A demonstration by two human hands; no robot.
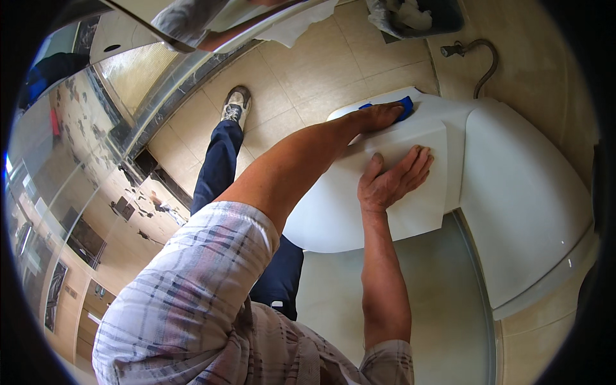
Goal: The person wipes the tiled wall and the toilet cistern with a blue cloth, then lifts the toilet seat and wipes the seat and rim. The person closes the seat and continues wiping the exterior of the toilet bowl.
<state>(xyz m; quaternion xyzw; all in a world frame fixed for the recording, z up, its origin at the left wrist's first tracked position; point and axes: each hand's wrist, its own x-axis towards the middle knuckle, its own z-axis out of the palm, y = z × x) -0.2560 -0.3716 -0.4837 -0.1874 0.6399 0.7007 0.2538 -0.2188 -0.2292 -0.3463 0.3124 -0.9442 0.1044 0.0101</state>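
Note:
My left hand [382,117] reaches across to the far edge of a white toilet lid [322,211], its fingers on a blue cloth or pad [407,108] that shows at both sides of the hand. Under and beside my hands a thin white sheet [414,211] with a square corner lies over the lid. My right hand [392,183] rests palm down on this sheet, fingers forward and thumb apart, with nothing seen in it. The underside of the left hand is hidden.
The white toilet tank [524,207] stands at the right, with a flexible hose and valve [452,49] behind. A lined bin [438,19] is at the top. My shoe [236,108] is on the floor tiles [269,91]. A glossy, reflecting edge [178,43] juts in at the upper left.

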